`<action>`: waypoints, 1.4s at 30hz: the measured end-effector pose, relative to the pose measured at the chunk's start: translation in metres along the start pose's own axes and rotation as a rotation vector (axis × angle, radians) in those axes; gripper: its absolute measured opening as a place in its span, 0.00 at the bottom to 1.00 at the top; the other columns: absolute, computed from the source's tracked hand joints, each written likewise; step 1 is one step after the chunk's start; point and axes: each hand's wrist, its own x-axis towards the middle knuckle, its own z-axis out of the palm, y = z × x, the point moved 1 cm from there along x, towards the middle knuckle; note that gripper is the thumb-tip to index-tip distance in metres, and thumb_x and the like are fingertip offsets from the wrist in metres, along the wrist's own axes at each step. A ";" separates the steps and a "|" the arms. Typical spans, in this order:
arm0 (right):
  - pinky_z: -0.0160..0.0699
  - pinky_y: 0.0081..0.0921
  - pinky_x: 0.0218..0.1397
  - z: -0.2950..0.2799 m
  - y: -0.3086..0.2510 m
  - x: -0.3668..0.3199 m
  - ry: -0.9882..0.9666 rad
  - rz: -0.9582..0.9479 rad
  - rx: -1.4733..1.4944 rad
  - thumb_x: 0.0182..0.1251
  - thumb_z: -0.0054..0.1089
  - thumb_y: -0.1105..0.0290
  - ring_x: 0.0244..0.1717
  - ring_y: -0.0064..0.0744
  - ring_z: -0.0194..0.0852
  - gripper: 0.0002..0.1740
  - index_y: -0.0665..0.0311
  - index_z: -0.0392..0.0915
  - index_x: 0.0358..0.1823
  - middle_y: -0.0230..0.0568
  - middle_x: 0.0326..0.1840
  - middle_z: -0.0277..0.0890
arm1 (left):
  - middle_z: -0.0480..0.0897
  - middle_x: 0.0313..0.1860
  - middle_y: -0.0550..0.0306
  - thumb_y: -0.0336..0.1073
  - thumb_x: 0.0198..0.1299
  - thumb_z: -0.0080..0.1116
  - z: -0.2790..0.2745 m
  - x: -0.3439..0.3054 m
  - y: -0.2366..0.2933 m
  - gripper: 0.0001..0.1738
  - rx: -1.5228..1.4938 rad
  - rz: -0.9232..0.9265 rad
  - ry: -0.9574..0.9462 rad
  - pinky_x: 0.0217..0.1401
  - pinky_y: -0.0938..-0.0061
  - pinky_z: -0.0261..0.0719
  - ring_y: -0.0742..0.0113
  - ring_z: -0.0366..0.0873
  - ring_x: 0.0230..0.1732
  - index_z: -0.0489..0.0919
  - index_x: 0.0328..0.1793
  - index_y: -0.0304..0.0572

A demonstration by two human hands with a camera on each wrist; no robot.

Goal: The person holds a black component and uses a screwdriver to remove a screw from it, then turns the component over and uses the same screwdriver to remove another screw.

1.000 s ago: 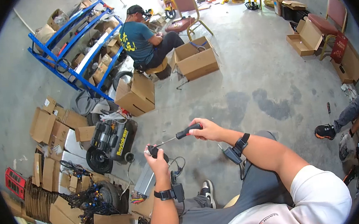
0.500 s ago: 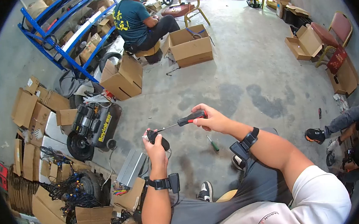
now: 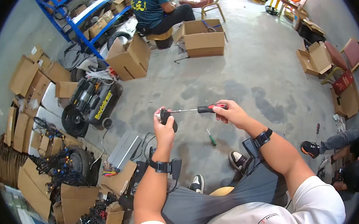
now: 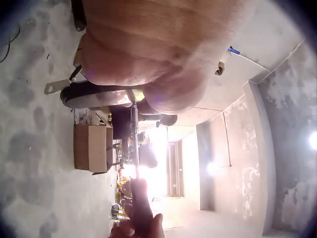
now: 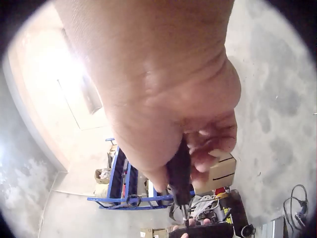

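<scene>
My left hand (image 3: pixel 164 132) holds up a small black rounded part (image 3: pixel 170 121) between thumb and fingers. In the left wrist view a flat metal tab (image 4: pixel 57 87) with a hole sticks out at the end of this part. My right hand (image 3: pixel 233 115) grips the black-and-red handle of a screwdriver (image 3: pixel 208 109). Its long metal shaft runs nearly level toward the left hand, with the tip right at the black part. The left palm hides much of the part in the left wrist view. In the right wrist view the screwdriver (image 5: pixel 179 173) points at the part's dark edge (image 5: pixel 208 231).
A green-handled screwdriver (image 3: pixel 211 137) lies on the floor beyond my feet. To the left are an air compressor (image 3: pixel 96 102), a silver metal case (image 3: pixel 123 152) with coloured wires, and piled cardboard. Cardboard boxes (image 3: pixel 205 45) and a seated person (image 3: pixel 152 9) are ahead; another person (image 3: pixel 351 157) is at right.
The screwdriver has swung from slanting up to the right to almost level, its tip staying at the black part. The head view has shifted, bringing the green screwdriver into sight.
</scene>
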 end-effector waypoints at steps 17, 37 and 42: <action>0.66 0.39 0.69 0.050 0.028 0.020 -0.338 0.061 0.604 0.73 0.59 0.54 0.68 0.33 0.66 0.34 0.61 0.61 0.74 0.37 0.69 0.67 | 0.66 0.76 0.55 0.31 0.73 0.49 -0.012 -0.004 0.027 0.25 -0.691 -0.167 -0.246 0.73 0.49 0.68 0.46 0.69 0.70 0.61 0.74 0.46; 0.72 0.41 0.61 0.038 0.010 0.024 -0.110 -0.124 0.595 0.76 0.55 0.52 0.63 0.31 0.73 0.25 0.59 0.67 0.66 0.38 0.65 0.73 | 0.84 0.50 0.53 0.34 0.63 0.63 0.012 -0.003 0.015 0.15 -0.221 -0.232 -0.336 0.51 0.56 0.85 0.59 0.83 0.51 0.78 0.55 0.41; 0.72 0.39 0.61 0.033 0.011 0.030 -0.040 -0.067 0.541 0.76 0.54 0.52 0.61 0.31 0.74 0.24 0.58 0.68 0.64 0.37 0.63 0.74 | 0.84 0.50 0.52 0.35 0.64 0.61 0.007 0.001 0.017 0.16 -0.215 -0.244 -0.366 0.52 0.55 0.86 0.59 0.83 0.51 0.78 0.56 0.38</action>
